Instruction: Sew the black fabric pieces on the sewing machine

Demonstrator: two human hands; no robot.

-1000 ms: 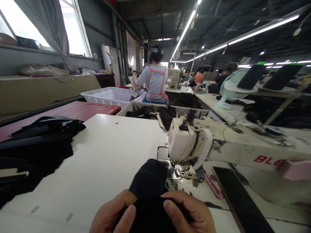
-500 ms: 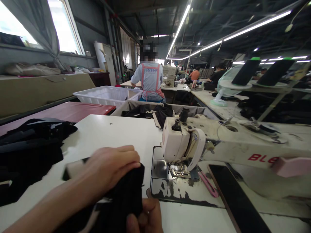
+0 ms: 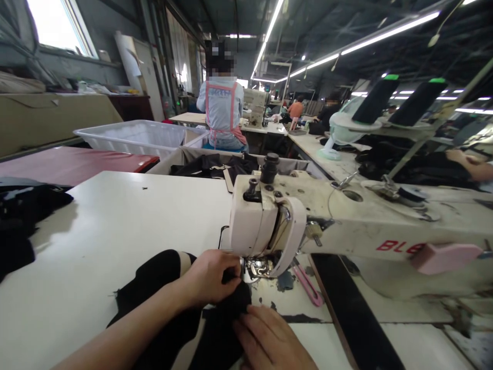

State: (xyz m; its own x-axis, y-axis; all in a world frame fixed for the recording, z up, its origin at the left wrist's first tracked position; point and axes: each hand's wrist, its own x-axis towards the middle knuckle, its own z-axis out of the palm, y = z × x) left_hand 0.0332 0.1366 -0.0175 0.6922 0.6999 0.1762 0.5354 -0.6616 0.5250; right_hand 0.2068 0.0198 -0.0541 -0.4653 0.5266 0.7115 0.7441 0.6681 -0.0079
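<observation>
White tabletop (image 3: 115, 226) fills the near ground of a long workshop lit by ceiling strip lights. On it, nearest the camera, lies a black cloth (image 3: 169, 303), spread from the near edge up to the foot of the sewing machine (image 3: 269, 221).

Both hands rest on that cloth. The left hand (image 3: 210, 280) is curled, fingers closed on the cloth's far end, pressing it right at the presser foot (image 3: 258, 267). The right hand (image 3: 269, 336) lies flat and fairly open just nearer the camera, fingertips on the cloth's edge, touching the table beside the metal plate under the machine head.

Right of the hands a pink tool (image 3: 306, 282) lies on the worn plate, and beyond it a black strip (image 3: 346, 313) runs toward the near edge. The machine's arm stretches off to the right, well clear of the hands.

Left of the hands the tabletop is bare out to a black pile (image 3: 23, 216) at its left edge.

Beyond the table stand a bin of dark fabric (image 3: 215, 164) and a white tub (image 3: 134, 136). Farther off a person in a pink apron (image 3: 221, 108) sits with their back turned, and other workers sit at tables behind.
</observation>
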